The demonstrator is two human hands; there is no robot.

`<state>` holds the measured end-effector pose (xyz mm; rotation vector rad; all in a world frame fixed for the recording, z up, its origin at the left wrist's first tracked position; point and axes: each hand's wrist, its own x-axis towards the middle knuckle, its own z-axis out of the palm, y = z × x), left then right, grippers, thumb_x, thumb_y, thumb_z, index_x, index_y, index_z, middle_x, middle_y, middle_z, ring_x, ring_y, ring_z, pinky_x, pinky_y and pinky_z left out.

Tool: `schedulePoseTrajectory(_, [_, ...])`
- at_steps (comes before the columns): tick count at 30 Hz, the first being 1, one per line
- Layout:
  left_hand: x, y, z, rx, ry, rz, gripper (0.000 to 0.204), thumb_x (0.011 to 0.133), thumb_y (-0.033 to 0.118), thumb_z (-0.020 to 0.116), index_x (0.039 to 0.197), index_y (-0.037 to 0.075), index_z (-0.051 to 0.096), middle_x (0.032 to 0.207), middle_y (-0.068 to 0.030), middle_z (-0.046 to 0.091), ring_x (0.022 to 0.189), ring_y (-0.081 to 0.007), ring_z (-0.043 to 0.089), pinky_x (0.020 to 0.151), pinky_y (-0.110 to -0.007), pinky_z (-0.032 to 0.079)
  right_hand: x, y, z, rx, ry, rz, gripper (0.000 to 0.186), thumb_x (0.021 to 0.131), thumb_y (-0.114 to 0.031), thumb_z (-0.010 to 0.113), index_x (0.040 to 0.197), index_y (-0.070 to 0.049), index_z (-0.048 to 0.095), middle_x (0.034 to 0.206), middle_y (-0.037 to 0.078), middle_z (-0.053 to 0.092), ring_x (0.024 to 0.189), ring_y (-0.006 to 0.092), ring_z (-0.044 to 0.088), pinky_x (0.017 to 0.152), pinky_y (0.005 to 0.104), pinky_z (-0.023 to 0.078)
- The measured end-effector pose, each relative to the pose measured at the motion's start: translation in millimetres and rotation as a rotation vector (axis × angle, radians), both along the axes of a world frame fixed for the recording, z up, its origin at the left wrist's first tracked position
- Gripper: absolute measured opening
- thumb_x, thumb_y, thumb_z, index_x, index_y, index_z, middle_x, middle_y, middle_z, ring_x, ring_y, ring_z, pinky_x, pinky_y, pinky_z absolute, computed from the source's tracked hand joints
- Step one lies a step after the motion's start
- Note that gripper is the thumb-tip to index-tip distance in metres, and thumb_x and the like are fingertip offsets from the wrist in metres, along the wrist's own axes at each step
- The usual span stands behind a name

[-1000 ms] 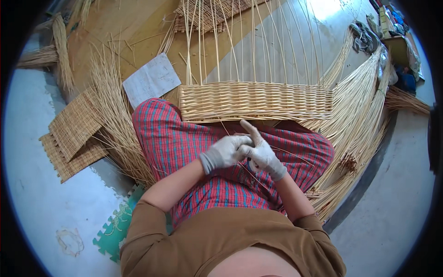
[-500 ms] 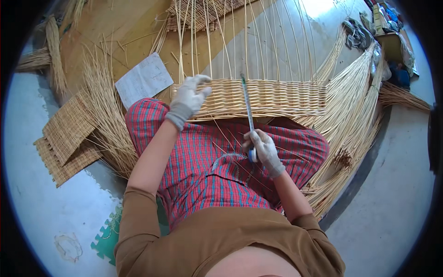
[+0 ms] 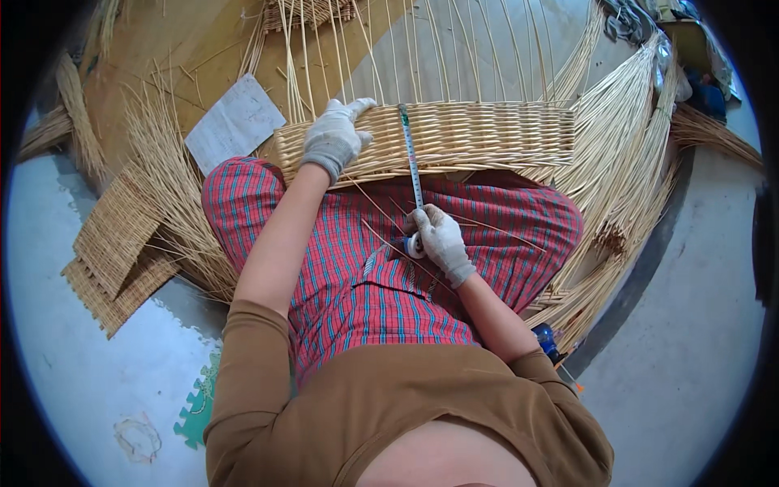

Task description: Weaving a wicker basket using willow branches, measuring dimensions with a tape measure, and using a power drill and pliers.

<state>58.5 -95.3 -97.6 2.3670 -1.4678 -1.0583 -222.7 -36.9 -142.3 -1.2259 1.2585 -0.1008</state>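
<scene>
A pale woven wicker panel (image 3: pixel 487 134) with long upright stakes lies across my red plaid legs. My left hand (image 3: pixel 333 138), in a light glove, rests on the panel's left part near its upper edge, fingers apart. My right hand (image 3: pixel 438 239), also gloved, is closed on a tape measure (image 3: pixel 415 174); its blade runs straight up across the panel to near the top edge, its case partly hidden by the fingers. A few thin loose rods (image 3: pixel 381 235) lie over my legs.
Loose rod bundles (image 3: pixel 617 130) fan out at the right. A white sheet (image 3: pixel 231 122) and two woven mats (image 3: pixel 114 227) lie at the left. A green foam mat (image 3: pixel 195 410) is lower left. A blue object (image 3: pixel 545 341) sits by my right elbow. Footwear and clutter fill the upper right.
My hands, together at first, have separated: the left moved up onto the panel, while the right now holds the tape extended across it. The view has shifted, so the panel appears higher.
</scene>
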Motion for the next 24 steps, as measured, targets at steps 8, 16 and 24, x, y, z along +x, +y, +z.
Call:
schedulePoseTrajectory(8, [2, 5, 0, -0.01, -0.016, -0.008, 0.062, 0.081, 0.03, 0.077, 0.138, 0.031, 0.054, 0.127, -0.0173, 0.052, 0.114, -0.035, 0.061, 0.098, -0.041, 0.05, 5, 0, 8, -0.08, 0.089, 0.056, 0.025, 0.101, -0.02, 0.05, 0.093, -0.001, 0.064, 0.084, 0.009, 0.071, 0.079, 0.0153, 0.067, 0.075, 0.03, 0.053])
schedulePoseTrajectory(16, [-14, 19, 10, -0.044, -0.05, 0.019, 0.06, 0.081, 0.027, 0.076, 0.137, 0.031, 0.055, 0.121, -0.0181, 0.054, 0.108, -0.0357, 0.062, 0.095, -0.043, 0.051, -4, 3, 28, 0.064, 0.031, 0.033, 0.026, 0.102, -0.022, 0.048, 0.1, 0.001, 0.061, 0.089, 0.01, 0.072, 0.083, 0.0157, 0.068, 0.079, 0.0305, 0.053])
schedulePoseTrajectory(24, [-21, 35, 7, -0.061, -0.062, 0.067, 0.06, 0.081, 0.024, 0.077, 0.136, 0.032, 0.056, 0.119, -0.015, 0.055, 0.102, -0.0338, 0.065, 0.088, -0.044, 0.053, -11, -7, 51, 0.29, -0.174, -0.035, 0.029, 0.103, -0.023, 0.048, 0.106, 0.003, 0.06, 0.093, 0.013, 0.071, 0.084, 0.0178, 0.068, 0.079, 0.0304, 0.053])
